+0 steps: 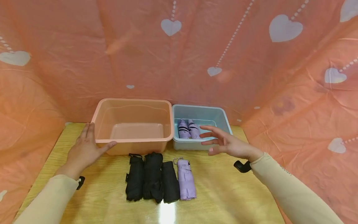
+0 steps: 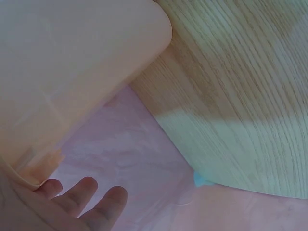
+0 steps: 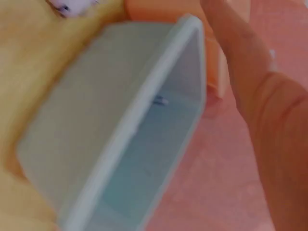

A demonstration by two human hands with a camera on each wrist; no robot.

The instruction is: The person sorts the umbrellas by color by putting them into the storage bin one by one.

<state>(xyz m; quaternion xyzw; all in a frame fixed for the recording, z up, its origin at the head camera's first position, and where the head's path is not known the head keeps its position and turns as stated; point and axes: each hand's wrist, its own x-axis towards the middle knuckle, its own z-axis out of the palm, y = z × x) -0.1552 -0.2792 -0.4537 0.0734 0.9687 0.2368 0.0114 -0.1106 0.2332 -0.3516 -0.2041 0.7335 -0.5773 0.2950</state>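
My left hand [image 1: 85,151] rests at the left front corner of a peach plastic bin [image 1: 134,141], fingers extended along its outer side and thumb by the front rim. In the left wrist view its fingertips [image 2: 109,204] show beside the bin's edge. Over the front right of a smaller light-blue bin [image 1: 199,143] my right hand [image 1: 227,143] hovers with fingers spread, holding nothing. Two folded lilac umbrellas [image 1: 183,129] with black stripes lie inside the blue bin. On the table in front are three folded black umbrellas [image 1: 135,180] and one folded lilac umbrella [image 1: 186,180].
The bins stand side by side at the back of a wood-grain table [image 1: 221,193]. An orange-pink sheet [image 1: 139,62] printed with white hearts hangs behind them and along both sides. Light glares off the table's front edge.
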